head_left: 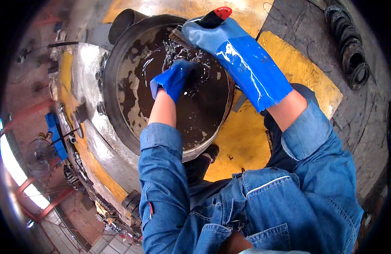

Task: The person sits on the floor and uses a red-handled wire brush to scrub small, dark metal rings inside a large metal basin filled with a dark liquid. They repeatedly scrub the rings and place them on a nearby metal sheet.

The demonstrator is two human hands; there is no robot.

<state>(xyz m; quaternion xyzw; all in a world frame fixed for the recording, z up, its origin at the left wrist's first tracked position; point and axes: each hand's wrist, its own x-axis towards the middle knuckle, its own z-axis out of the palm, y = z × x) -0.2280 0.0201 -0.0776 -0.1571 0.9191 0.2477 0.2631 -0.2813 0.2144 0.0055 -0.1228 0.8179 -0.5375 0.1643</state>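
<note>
A round basin (112,91) of dark liquid sits at eleven o'clock. At its one-o'clock rim, the gloved right hand (206,36) curls narrowly around a red-and-black handle (217,17); the left hand (177,78) dips mid-basin, fingers hidden, opening unclear.

A workshop, it seems: a round tub (111,99) of dark, dirty liquid (199,116) at upper centre, grimy black rings (347,37) at upper right, scuffed yellow flooring (242,142) mid-frame, and a fan (38,153) and red beams (28,113) at left.

Liquid (201,116) in tub (113,95); rings (349,41) right; apparently fan (39,153) left.
</note>
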